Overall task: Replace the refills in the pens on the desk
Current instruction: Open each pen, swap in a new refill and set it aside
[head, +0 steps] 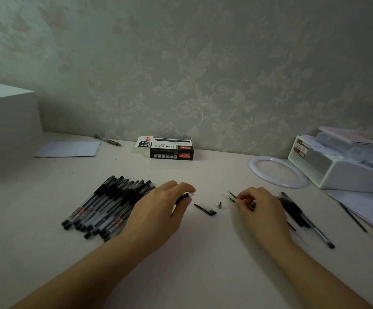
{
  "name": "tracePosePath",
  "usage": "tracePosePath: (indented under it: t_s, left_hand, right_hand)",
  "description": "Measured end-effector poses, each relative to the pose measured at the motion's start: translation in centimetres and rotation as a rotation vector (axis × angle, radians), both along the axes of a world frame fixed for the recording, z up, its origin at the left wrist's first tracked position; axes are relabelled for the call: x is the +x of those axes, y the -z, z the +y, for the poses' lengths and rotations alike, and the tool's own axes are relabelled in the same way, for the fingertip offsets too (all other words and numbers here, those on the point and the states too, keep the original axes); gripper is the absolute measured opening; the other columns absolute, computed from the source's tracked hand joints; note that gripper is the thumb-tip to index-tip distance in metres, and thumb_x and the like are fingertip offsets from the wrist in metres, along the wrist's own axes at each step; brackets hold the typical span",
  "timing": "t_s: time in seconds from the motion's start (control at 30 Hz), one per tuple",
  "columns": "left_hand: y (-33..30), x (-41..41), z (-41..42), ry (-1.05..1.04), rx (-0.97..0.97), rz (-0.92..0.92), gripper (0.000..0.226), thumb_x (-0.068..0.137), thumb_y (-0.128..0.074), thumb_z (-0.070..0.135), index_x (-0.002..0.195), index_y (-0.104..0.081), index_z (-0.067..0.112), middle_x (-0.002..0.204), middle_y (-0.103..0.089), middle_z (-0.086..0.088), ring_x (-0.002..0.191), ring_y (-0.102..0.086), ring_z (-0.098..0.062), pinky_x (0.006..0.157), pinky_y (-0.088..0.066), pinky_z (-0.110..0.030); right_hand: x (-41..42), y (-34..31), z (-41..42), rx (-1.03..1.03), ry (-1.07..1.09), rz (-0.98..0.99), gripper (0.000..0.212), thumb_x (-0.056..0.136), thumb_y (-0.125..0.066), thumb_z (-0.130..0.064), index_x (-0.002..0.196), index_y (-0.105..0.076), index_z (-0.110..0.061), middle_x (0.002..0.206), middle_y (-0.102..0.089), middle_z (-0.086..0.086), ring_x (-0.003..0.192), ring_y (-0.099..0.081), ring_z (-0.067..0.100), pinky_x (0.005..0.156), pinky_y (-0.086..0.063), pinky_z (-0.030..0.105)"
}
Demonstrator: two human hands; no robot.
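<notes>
- Pale pink desk [192, 253] under dim light, seen from my headset feed: both bare forearms reach forward across it toward the floral wallpaper.
- My left hand [158, 210] has its fingers curled round a pen barrel [185, 197], whose black grip and clear open end poke out between thumb and forefinger.
- My right hand [261, 208] pinches thin refills [232, 195] between thumb and fingertips; their tips stick out to the left, just above the desk.
- Between the hands lie a black pen cap [205, 209] with its clip, and just beside it a small metal tip cone [219, 205], apart from both hands.
- A heap of black pens [105, 206] lies fanned at the left, partly under my left wrist.
- More pens [303, 217] lie to the right, just behind my right hand.
- A black-and-white pen box [170, 148], flap open, stands at the wall.
- Further left, a single pen [107, 140] lies beside a sheet of paper [69, 149], near a white box [7, 117].
- At the right sit a white ring [256, 172], a white desk organiser [341, 166] and loose papers [363, 206].
</notes>
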State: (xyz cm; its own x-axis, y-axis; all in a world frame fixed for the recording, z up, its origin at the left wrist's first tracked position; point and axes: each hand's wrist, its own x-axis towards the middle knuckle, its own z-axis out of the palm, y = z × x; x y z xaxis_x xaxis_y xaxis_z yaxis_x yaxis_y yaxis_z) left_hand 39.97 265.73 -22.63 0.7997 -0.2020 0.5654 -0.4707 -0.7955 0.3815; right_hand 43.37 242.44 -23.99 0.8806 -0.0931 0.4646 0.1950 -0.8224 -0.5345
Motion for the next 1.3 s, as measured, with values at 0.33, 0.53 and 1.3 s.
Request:
tracePosePath:
  t_s: [0.33, 0.53, 1.3]
  left_hand:
    - [-0.1, 0.3, 0.3, -0.055, -0.019, 0.001, 0.023, 0.097, -0.049, 0.033, 0.117, -0.061, 0.034, 0.088, -0.05, 0.022, 0.069, -0.049, -0.002, 0.06, -0.04, -0.017]
    - [-0.4, 0.5, 1.0, -0.132, -0.046, 0.024, 0.02, 0.094, -0.055, 0.033, 0.113, -0.06, 0.032, 0.097, -0.061, 0.016, 0.082, -0.058, -0.005, 0.07, -0.052, -0.028]
    - [-1.7, 0.7, 4.1, -0.345, 0.208, 0.182, 0.015, 0.09, -0.057, 0.032, 0.081, -0.061, 0.021, 0.079, -0.056, 0.005, 0.069, -0.049, -0.013, 0.066, -0.046, -0.029]
  right_hand:
    - [-0.2, -0.3, 0.1, -0.082, 0.016, 0.042, 0.01, 0.089, -0.067, -0.015, 0.097, -0.07, -0.021, 0.096, -0.056, -0.004, 0.092, -0.056, 0.021, 0.083, -0.05, 0.041]
    - [-0.4, -0.5, 0.4, 0.016, -0.038, -0.083, 0.008, 0.09, -0.068, -0.019, 0.098, -0.069, -0.022, 0.096, -0.054, -0.008, 0.09, -0.055, 0.018, 0.079, -0.05, 0.038]
    - [-0.5, -0.4, 0.9, 0.015, -0.144, -0.174, 0.011, 0.091, -0.065, -0.014, 0.096, -0.069, -0.023, 0.091, -0.059, -0.012, 0.08, -0.055, 0.012, 0.075, -0.051, 0.035]
